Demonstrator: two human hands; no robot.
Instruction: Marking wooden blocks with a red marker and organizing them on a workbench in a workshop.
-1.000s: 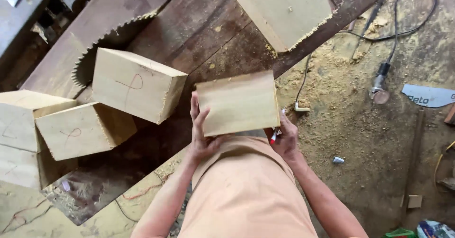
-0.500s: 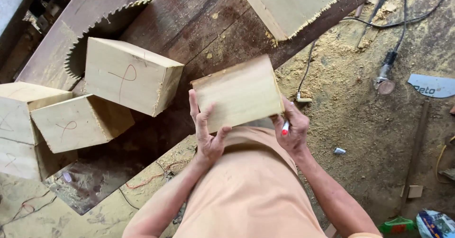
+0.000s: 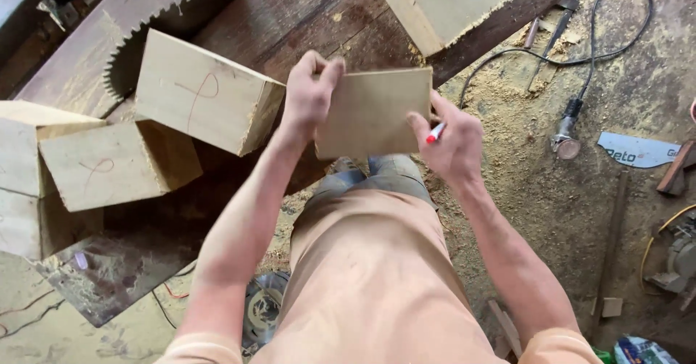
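On the left, 3 marked wooden blocks (image 3: pixel 116 162) lie beside a circular saw blade (image 3: pixel 138 41). The left hand (image 3: pixel 310 92) clasps the wooden board's (image 3: pixel 373 114) left edge, lifted before the chest; the right hand (image 3: pixel 453 143) grips its right edge, pinching a red marker (image 3: pixel 435 133).

The scene is lit evenly by soft daylight, and no harsh glare is seen. The pale wooden blocks (image 3: pixel 199 92) are rendered bright, while the dark counter (image 3: pixel 290 16) beside them is kept dim. Soft shadows are cast under the blocks. The sawdust-covered floor (image 3: pixel 551 212), right of the counter, is shown in clear focus. Slight motion blur is noticed on the hands. Mild wide-angle stretching is seen toward the corners.
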